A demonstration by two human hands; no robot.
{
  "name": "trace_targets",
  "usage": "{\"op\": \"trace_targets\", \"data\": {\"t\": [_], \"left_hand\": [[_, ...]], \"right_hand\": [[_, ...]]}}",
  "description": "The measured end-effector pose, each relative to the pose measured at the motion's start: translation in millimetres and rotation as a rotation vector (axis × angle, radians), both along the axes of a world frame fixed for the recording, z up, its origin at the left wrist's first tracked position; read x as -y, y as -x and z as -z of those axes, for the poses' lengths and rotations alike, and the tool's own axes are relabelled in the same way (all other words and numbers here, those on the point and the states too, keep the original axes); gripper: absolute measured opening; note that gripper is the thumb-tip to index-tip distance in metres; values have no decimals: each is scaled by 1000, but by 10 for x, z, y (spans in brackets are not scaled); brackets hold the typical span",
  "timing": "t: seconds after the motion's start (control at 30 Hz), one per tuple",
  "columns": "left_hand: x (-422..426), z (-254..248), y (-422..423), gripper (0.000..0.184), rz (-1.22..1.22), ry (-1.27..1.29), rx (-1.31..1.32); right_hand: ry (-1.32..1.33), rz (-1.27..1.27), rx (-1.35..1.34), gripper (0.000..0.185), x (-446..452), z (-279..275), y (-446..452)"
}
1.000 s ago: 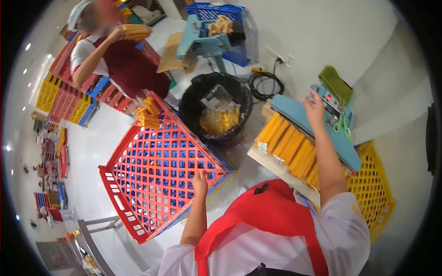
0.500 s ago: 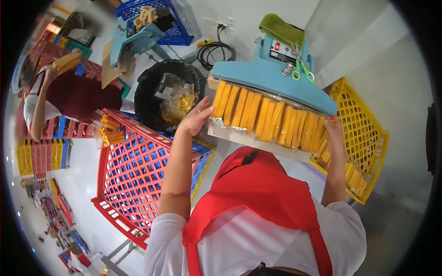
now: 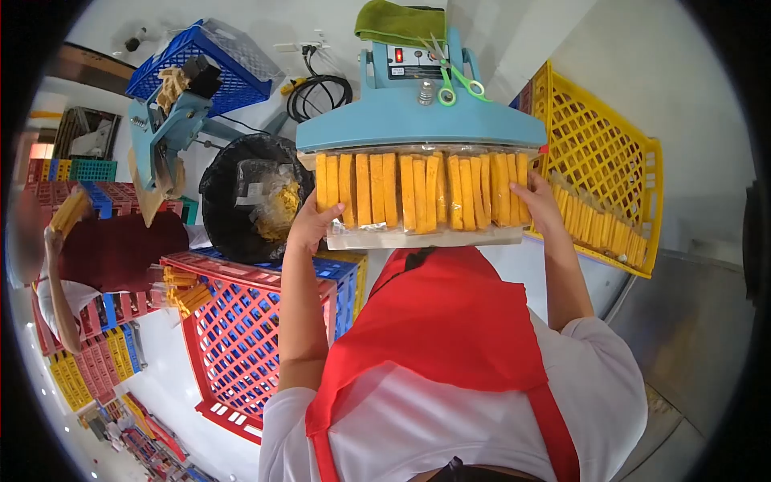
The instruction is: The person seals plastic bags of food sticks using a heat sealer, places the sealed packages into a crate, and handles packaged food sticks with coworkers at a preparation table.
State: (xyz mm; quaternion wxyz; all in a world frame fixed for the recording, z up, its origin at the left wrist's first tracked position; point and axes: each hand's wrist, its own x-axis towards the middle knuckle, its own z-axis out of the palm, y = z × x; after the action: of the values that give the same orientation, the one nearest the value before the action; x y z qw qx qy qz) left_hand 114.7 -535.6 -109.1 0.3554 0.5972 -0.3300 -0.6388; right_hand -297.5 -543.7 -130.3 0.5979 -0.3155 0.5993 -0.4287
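Note:
Several clear packs of yellow-orange sticks [image 3: 419, 191] lie side by side on a pale ledge, their top edges at the front of a blue sealing machine [image 3: 418, 124]. My left hand [image 3: 312, 225] grips the left end of the row, thumb over the sticks. At the right end, my right hand [image 3: 540, 202] holds the last pack with its thumb on the front. A red light glows on the machine's panel, and green-handled scissors [image 3: 450, 84] rest on top beside a green cloth [image 3: 399, 22].
A yellow crate [image 3: 598, 120] with more sticks stands right. Left are a black-lined bin [image 3: 225, 205], a red crate [image 3: 241, 321], a second blue machine [image 3: 165, 132] and a blue crate [image 3: 233, 76]. A co-worker [image 3: 120, 249] at far left holds sticks.
My left hand has come from the red crate to the row's left end, and my right hand from the machine's top to the right end. The view has turned right.

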Motion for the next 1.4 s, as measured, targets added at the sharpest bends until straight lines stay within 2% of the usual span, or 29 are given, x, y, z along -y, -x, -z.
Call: {"op": "trace_targets", "data": {"t": [0.1,0.4,0.73,0.97,1.2,1.4], "left_hand": [[4,-88,48,55,1,-48,80],[32,-102,50,51,27,-40,51],[14,108,-22,52,-18,-33,-50],[32,46,-3,54,-3,-75,25],[24,78,-25,51,0,-67,28],[22,64,-18,51,-8,-84,54]], "right_hand": [[-20,-5,6,62,19,76,34],[-64,-55,124,61,62,20,65],[-234,-201,16,55,169,-73,140],[-287,-263,-27,45,207,-46,223],[-298,-227,-52,46,205,58,239],[-339,-302,-25,48,246,40,281]]}}
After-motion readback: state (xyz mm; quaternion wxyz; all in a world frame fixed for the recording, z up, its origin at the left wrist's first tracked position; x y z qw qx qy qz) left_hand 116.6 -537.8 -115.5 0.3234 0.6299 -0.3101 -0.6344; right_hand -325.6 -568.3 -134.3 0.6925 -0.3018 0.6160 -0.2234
